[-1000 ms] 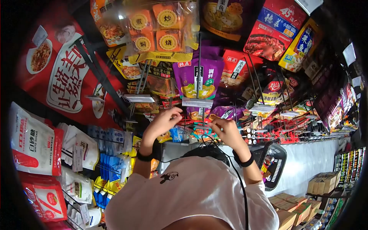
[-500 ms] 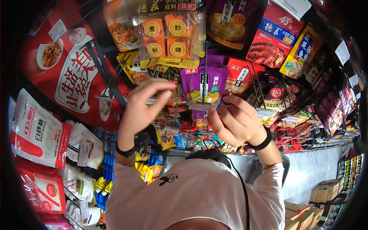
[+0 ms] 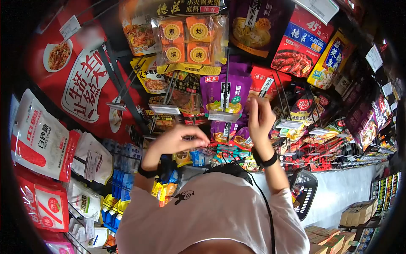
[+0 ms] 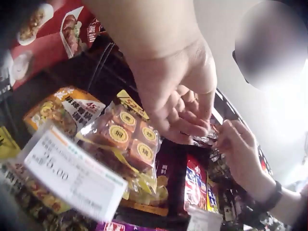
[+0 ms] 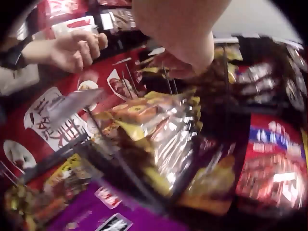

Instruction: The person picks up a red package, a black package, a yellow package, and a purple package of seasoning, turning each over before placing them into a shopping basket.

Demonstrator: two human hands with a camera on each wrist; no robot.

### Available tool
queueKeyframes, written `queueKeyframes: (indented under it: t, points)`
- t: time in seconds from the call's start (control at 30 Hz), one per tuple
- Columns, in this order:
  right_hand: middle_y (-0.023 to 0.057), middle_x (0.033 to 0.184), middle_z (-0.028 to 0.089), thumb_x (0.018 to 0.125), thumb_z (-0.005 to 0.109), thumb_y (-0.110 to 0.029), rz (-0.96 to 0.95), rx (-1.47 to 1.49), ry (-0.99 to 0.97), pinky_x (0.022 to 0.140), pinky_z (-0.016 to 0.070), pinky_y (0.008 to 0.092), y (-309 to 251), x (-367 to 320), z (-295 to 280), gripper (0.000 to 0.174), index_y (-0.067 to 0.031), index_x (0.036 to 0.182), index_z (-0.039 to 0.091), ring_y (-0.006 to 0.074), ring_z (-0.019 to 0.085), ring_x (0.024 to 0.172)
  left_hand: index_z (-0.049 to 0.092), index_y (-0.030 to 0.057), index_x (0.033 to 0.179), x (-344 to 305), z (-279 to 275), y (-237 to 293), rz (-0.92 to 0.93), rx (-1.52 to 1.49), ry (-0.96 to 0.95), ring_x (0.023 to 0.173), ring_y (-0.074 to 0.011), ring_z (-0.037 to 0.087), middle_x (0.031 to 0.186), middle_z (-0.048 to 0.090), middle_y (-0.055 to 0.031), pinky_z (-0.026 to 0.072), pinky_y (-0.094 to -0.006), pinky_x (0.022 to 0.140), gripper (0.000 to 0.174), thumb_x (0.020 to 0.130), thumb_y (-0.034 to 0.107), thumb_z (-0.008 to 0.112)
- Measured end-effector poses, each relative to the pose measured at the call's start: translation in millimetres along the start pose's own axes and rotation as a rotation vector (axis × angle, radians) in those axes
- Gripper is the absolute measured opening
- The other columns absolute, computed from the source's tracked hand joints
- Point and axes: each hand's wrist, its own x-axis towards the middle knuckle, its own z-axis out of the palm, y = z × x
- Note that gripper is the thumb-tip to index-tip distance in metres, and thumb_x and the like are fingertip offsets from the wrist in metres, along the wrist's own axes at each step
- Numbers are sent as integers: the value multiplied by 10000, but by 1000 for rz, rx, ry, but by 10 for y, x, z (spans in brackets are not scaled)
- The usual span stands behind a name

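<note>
Facing a rack [image 3: 120,86] of pegs crammed with packets; Left hand [image 3: 176,142] low, near centre, fingers curled in toward the palm, nothing seen inside them (palm side plain in the left wrist view); held at 6 o'clock below a price tag [image 3: 165,109], in front of the lower pegs. Right hand [image 3: 259,115] higher, at 2 o'clock from the left one and well apart from it; fingers pointing up, tips at the lower edge of a red packet [image 3: 264,78]; cannot tell whether pinching it or only touching. Red packet upright on its peg, at 2 o'clock from a purple packet [image 3: 224,91] and just beside it; second tag [image 3: 223,116] at 6 o'clock under the purple one, between the two hands. Orange cube pack [image 3: 186,40] at 12 o'clock above all that, clear wrapper, four cubes inside; black band [image 3: 265,161] on the right wrist. Red poster [image 3: 82,86] at 10 o'clock; sugar bags [image 3: 40,139] at 9 o'clock; black basket [image 3: 305,192] at 4 o'clock, low by the aisle floor; white shirt [image 3: 211,211] at 6 o'clock, filling the bottom of the head view.
</note>
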Motion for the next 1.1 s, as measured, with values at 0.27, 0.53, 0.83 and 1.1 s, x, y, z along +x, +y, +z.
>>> queueKeyframes:
  t: [0.27, 0.53, 0.83, 1.1]
  points:
    - [58, 858, 604, 823, 649, -120, 471, 118, -123, 626, 452, 266, 1173, -633, 278, 274, -38, 1048, 515, 116, 546, 681, 583, -1, 1050, 295, 285, -1855, -196, -158, 470, 900, -138, 587, 980, 628, -53, 474, -290, 788, 275, 819, 127, 659]
    - [67, 952, 561, 735, 734, -134, 807, 174, -246, 821, 412, 282, 2116, -844, 426, 394, -14, 1036, 511, 162, 527, 903, 550, 0, 998, 834, 196, -2826, -233, 24, 723, 907, -167, 590, 984, 615, -113, 481, -304, 786, 355, 708, 86, 736]
    - [116, 1035, 612, 678, 789, -178, 1057, 419, -506, 846, 438, 298, 2374, -1033, 431, 563, 85, 1106, 534, 195, 587, 919, 455, 13, 1171, 907, 148, -2807, -555, -335, 423, 1050, -173, 516, 1108, 569, -94, 428, -274, 869, 529, 727, 108, 727]
    - [39, 1015, 626, 775, 630, -66, 1031, 447, -541, 820, 452, 284, 2032, -1149, 398, 342, -53, 1112, 566, 131, 578, 901, 564, 7, 1110, 906, 413, -2748, -432, -315, 316, 951, -162, 571, 1066, 617, -63, 432, -277, 858, 448, 722, 130, 751]
